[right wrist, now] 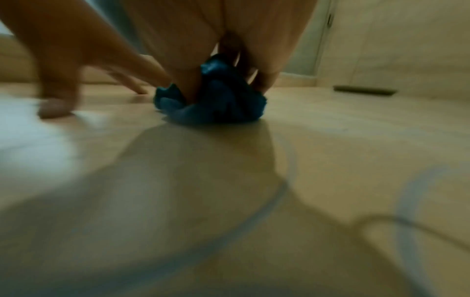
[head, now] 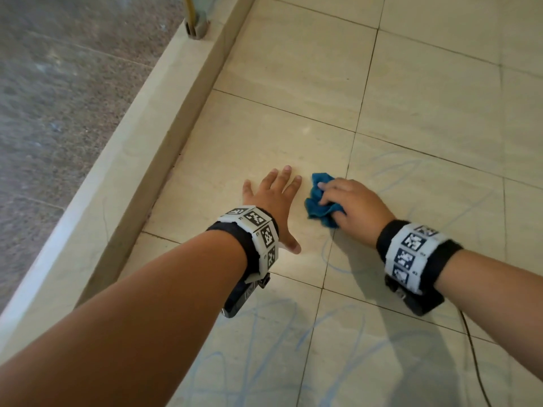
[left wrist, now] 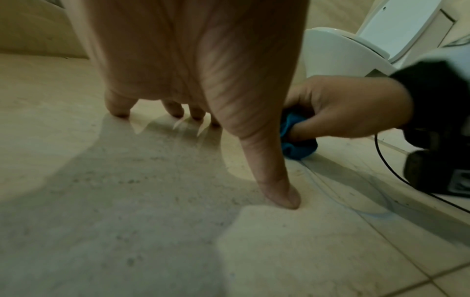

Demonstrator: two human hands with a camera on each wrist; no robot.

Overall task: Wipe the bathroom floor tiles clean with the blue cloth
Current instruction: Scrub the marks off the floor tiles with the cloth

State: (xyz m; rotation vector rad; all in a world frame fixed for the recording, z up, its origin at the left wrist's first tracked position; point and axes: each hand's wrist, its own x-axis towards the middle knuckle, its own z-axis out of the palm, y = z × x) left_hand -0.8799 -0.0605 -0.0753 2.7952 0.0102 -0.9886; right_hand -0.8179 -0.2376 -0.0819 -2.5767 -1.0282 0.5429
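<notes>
Beige bathroom floor tiles (head: 293,118) carry faint blue scribbles (head: 411,168), mostly right of and nearer than the hands. Right hand (head: 352,201) clutches the bunched blue cloth (head: 318,207) against the floor; left hand (head: 273,195) rests flat, fingers spread, just beside it.

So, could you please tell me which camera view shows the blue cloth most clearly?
The head view: the blue cloth lies sharp and well lit on the floor tiles, bunched under the right hand. The left wrist view shows only a sliver behind the left hand's thumb. The right wrist view is close but dark and blurred.
</notes>
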